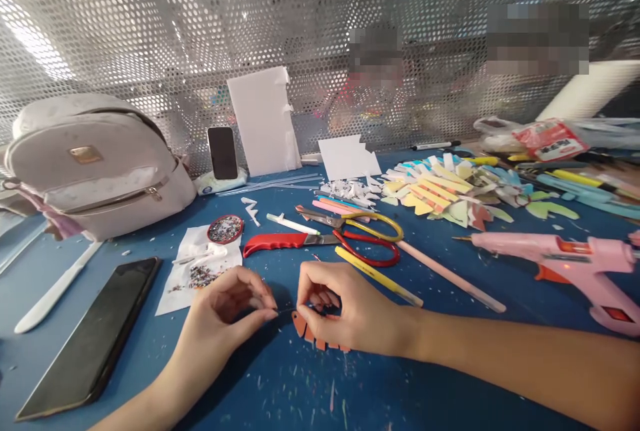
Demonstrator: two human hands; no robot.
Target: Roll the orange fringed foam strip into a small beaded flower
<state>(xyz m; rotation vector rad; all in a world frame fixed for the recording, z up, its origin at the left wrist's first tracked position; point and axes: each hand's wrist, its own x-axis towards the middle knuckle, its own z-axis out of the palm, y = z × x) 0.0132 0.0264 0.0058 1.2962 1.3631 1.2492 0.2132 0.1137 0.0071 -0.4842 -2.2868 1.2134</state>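
Note:
My left hand (233, 311) is closed in a pinch, thumb against forefinger, on the end of a thin thread (286, 312). The thread runs across a short gap to my right hand (343, 308), whose thumb and forefinger are also pinched. Directly under those right fingertips is an orange paper cutout (300, 326) with a pointed head, a dark dot and notched strips along its lower edge. My right hand covers much of it, and the exact grip is partly hidden. Beyond my hands lie a red-handled craft knife (275, 242) and scissors (373, 221) with yellow and red handles.
A pink glue gun (555, 251) lies at right, near a pile of paper scraps (440, 184). Small beads (203, 276) lie on white paper, beside a bead-filled red lid (225, 229). A large phone (93, 338) and a backpack (100, 164) are at left.

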